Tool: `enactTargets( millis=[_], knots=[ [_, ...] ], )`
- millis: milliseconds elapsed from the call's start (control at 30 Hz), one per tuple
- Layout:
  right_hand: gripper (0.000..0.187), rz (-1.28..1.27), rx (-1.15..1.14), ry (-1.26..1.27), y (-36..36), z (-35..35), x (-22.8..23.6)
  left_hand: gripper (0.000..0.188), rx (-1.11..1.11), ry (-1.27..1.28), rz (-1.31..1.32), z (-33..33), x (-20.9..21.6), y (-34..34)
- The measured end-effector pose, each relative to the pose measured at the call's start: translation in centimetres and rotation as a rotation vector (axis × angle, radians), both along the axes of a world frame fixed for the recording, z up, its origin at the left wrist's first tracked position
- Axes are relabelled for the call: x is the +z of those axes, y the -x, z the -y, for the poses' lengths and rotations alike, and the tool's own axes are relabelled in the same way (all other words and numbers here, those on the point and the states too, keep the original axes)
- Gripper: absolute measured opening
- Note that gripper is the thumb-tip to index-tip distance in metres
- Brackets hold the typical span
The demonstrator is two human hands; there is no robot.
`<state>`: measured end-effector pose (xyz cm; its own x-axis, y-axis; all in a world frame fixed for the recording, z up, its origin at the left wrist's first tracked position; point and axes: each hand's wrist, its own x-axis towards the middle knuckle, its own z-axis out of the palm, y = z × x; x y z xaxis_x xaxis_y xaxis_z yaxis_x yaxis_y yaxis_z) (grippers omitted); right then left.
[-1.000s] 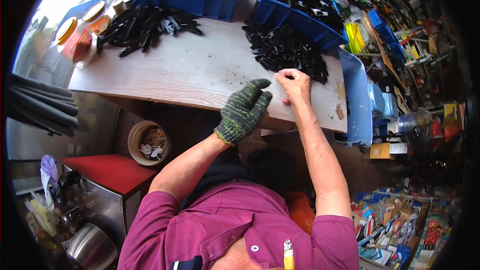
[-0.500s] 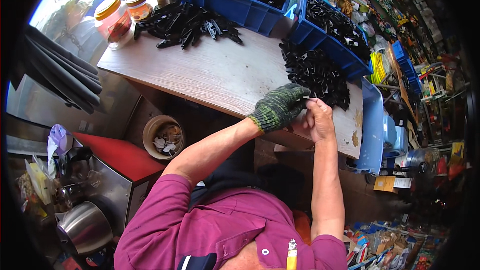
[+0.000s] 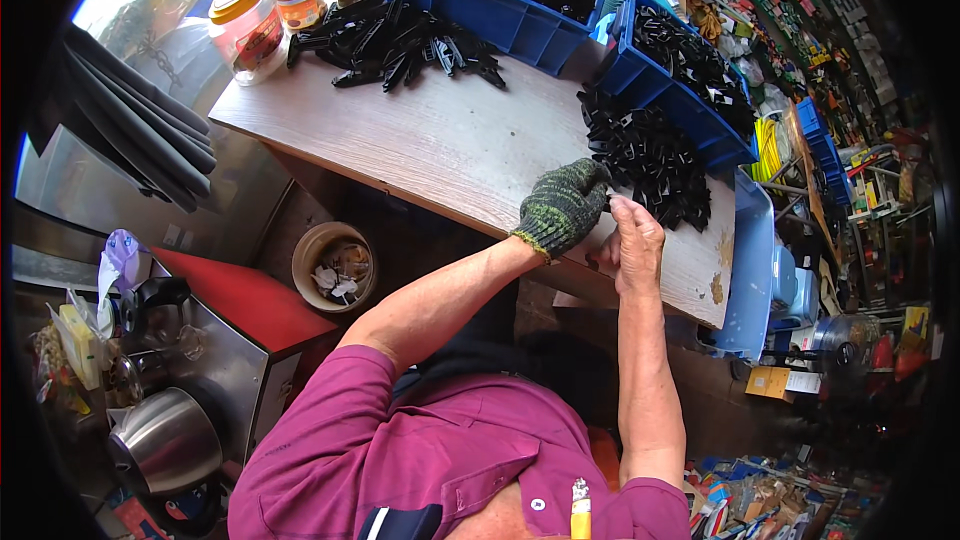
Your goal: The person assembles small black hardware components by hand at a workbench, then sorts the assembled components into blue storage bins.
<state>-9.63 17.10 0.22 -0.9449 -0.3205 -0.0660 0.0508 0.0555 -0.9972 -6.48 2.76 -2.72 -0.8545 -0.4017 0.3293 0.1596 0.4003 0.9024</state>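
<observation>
Bare right hand (image 3: 640, 242) pinched a small pale piece (image 3: 611, 195), which lay between it and the gloved left hand (image 3: 562, 208), curled alongside, grip unclear. Piece too small to read direction or long axis. Black parts (image 3: 655, 162) lay heaped beyond, on the bench (image 3: 450, 135).

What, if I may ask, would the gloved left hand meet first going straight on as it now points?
Most likely the pile of small black parts just ahead of the left hand, though that hand's height above the table is unclear.
</observation>
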Motion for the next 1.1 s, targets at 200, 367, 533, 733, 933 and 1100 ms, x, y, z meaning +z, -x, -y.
enactTargets(
  millis=[200,367,533,733,933,1100],
  knots=[
    [0.029,-0.247,0.008,-0.039,1.4,-0.4,-3.2,0.028,-0.283,-0.173,0.199,1.5,1.7,-0.3],
    [0.033,-0.018,-0.089,0.055,-0.9,1.1,-0.5,0.033,0.304,0.811,-0.136,10.5,1.9,1.5],
    [0.032,0.025,-0.124,0.092,-0.9,1.2,-0.6,0.024,0.380,1.070,0.001,18.2,1.1,2.7],
    [0.032,0.042,-0.146,0.103,-1.0,1.3,-0.3,0.019,0.168,1.054,0.063,15.8,1.0,1.0],
    [0.031,0.066,-0.161,0.183,-1.0,1.1,-0.4,0.019,0.146,1.025,-0.050,13.5,2.4,-0.6],
    [0.034,0.113,-0.232,0.258,-1.1,0.7,-0.1,0.023,-0.112,0.242,-0.182,5.7,1.8,-2.8]
  ],
)
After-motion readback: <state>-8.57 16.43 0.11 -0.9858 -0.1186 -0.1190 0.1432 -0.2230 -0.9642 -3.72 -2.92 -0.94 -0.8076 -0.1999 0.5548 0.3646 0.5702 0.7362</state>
